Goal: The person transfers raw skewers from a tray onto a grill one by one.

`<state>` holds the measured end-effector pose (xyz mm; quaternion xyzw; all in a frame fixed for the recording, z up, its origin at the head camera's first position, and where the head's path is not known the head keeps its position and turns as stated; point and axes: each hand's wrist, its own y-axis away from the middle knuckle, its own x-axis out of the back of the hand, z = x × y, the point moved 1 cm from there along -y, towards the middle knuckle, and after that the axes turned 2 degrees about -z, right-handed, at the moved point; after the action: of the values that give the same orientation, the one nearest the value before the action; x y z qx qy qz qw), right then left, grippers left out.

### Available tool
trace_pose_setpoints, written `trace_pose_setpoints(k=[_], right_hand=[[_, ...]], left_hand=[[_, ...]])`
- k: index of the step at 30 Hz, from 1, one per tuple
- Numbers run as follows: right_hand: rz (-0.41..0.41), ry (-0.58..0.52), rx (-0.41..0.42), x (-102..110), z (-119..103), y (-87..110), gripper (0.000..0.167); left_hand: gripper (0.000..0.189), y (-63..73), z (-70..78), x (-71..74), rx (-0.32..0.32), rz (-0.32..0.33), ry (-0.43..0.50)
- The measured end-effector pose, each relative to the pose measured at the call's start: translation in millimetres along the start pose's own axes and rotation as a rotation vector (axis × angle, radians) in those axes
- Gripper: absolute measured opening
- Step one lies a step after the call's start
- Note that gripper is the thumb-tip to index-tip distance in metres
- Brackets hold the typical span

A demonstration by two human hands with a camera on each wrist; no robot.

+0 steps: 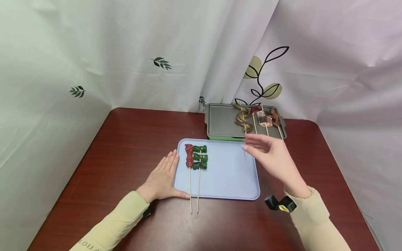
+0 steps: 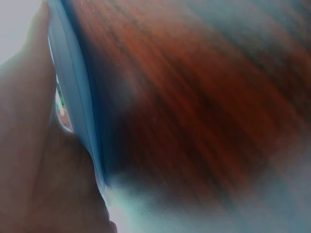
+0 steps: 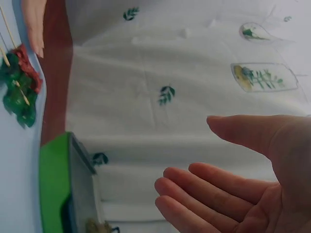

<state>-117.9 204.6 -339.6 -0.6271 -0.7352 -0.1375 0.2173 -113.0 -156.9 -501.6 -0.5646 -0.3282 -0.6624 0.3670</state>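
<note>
A light blue tray (image 1: 226, 170) lies on the table, with a red-piece skewer (image 1: 189, 155) and a green-pepper-like skewer (image 1: 200, 157) side by side at its left; their sticks overhang the front rim. My left hand (image 1: 161, 177) rests along the tray's left edge, fingers straight, thumb at the front left corner by the sticks. In the left wrist view the hand (image 2: 29, 126) touches the tray's side (image 2: 73, 73). Above the tray's back right corner hovers my right hand (image 1: 276, 158), palm empty in the right wrist view, its fingers (image 3: 209, 194) loosely extended and thumb apart.
Behind the tray stands a grey grill plate (image 1: 221, 120) on a green base. Its right half bears a shrimp skewer (image 1: 242, 118), a dark red skewer (image 1: 255, 109), a fish-chunk skewer (image 1: 263, 118) and a brown-piece skewer (image 1: 274, 116). White curtains (image 1: 169, 83) surround the brown table (image 1: 138, 139).
</note>
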Motion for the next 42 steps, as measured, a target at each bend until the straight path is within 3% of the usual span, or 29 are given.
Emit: trace_pose_setpoints(k=[8, 23, 42], right_hand=[[-0.093, -0.058, -0.01, -29.1, 10.6, 9.0, 0.042], [-0.271, -0.187, -0.115, -97.8, 49.8, 22.2, 0.046], [-0.359, -0.341, -0.227, -138.8, 64.1, 26.5, 0.045]], left_hand=[[0.15, 1.7, 4.0, 6.9, 0.004, -0.018, 0.032], [0.148, 1.4, 4.5, 7.4, 0.014, -0.04, 0.002], [0.147, 1.9, 7.5, 13.0, 0.013, -0.036, -0.005]])
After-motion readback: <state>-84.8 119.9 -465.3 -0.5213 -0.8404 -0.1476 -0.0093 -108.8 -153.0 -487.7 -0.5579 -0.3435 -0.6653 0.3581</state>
